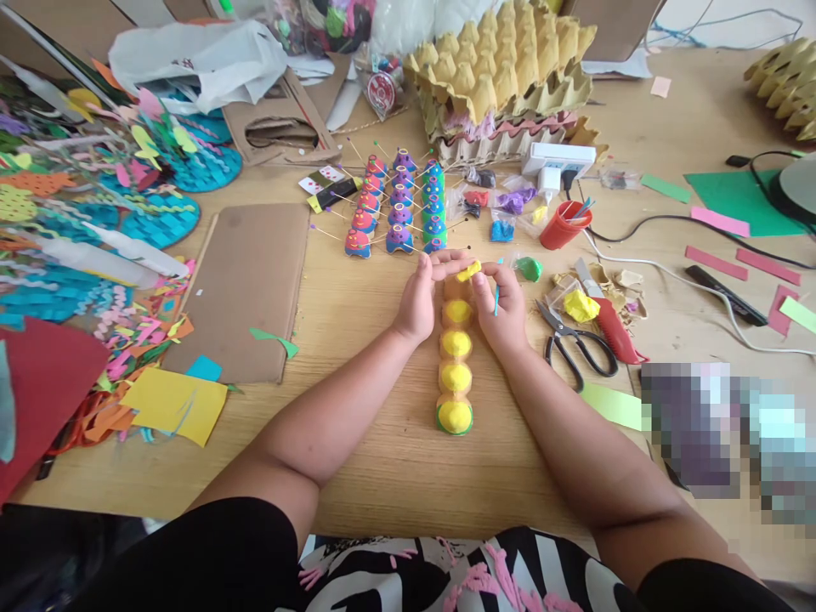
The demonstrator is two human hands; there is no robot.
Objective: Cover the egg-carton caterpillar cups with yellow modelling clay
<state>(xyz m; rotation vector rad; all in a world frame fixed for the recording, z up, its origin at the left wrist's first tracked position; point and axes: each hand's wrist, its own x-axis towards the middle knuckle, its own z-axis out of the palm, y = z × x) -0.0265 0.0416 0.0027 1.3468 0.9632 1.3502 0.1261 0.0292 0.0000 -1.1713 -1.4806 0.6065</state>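
Around my hands the table is quite full. Just beside my right hand (505,306) lies a packet of green clay (529,269), and farther right are the black-handled scissors (577,342), a lump of yellow clay (581,306) and a red-handled knife (617,330). Beyond my fingers stand three rows of painted figures (400,204), with a red cup (565,224) to their right. On my left side lies a flat brown cardboard (248,293).

The small yellow piece (468,271) is in the air, above the far end of the carton strip (442,361). It looks short, soft and a little uneven. My right thumb and forefinger pinch it. The fingers of my left hand (416,299) reach it from the other side, the thumb standing apart; whether they also press it, I cannot tell. Below, four bumps carry yellow, and the nearest has a green edge.
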